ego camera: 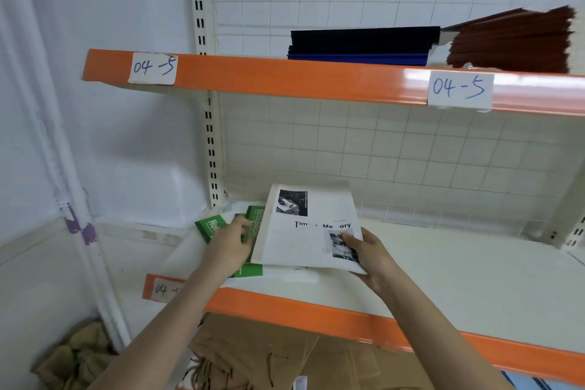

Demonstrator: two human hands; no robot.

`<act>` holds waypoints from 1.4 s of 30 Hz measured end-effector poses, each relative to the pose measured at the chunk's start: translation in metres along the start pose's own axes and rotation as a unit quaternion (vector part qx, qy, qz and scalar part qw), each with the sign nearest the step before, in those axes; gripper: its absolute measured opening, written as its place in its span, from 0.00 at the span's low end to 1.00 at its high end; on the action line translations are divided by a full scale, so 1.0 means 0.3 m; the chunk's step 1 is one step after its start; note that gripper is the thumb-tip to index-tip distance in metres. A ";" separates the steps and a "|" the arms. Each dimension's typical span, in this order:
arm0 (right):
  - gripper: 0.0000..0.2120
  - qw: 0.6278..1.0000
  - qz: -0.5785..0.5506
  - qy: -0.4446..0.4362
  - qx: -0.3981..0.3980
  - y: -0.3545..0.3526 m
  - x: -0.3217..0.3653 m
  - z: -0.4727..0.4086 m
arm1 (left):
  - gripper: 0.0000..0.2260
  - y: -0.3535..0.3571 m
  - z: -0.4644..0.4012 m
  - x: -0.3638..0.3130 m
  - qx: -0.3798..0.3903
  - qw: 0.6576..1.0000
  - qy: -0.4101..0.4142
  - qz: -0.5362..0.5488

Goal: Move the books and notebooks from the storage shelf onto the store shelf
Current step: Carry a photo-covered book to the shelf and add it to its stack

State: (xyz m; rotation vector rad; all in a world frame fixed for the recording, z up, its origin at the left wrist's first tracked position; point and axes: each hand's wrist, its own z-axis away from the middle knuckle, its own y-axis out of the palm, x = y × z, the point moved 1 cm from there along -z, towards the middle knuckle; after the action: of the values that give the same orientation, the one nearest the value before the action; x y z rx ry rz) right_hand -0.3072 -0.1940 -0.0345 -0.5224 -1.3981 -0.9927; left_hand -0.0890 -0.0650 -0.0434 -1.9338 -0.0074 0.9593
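A white book (304,231) with black print and small photos lies tilted at the left end of the white lower shelf (443,269). My right hand (367,255) grips its near right corner, thumb on the cover. Green notebooks (212,226) lie partly under and left of it. My left hand (232,241) rests on those notebooks at the book's left edge, fingers curled over them.
The upper shelf (316,79) with an orange edge, labelled 04-5, carries a stack of dark blue folders (361,43) and dark red folders (512,41). A wire grid backs both shelves. Brown paper bags (253,358) lie below. A white wall stands at left.
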 end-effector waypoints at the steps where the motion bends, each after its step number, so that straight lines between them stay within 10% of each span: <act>1: 0.09 1.000 0.001 -0.002 -0.004 -0.026 0.006 0.006 | 0.17 0.017 0.004 -0.016 0.008 0.999 0.020 -0.045; 7: 0.09 0.999 -0.008 -0.009 -0.032 -0.221 0.053 0.067 | 0.28 0.164 0.015 -0.172 0.051 0.978 0.097 -0.176; 42: 0.05 0.945 -0.047 -0.078 -0.314 -1.775 0.288 0.716 | 0.25 1.174 0.440 -1.556 0.221 0.923 0.289 -0.124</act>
State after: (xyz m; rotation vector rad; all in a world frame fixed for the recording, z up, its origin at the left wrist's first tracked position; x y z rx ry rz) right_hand -0.8739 -0.3206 -0.0477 -1.0294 -1.2342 -1.5117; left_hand -0.6231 -0.3371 -0.0517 -1.6686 0.2763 0.1710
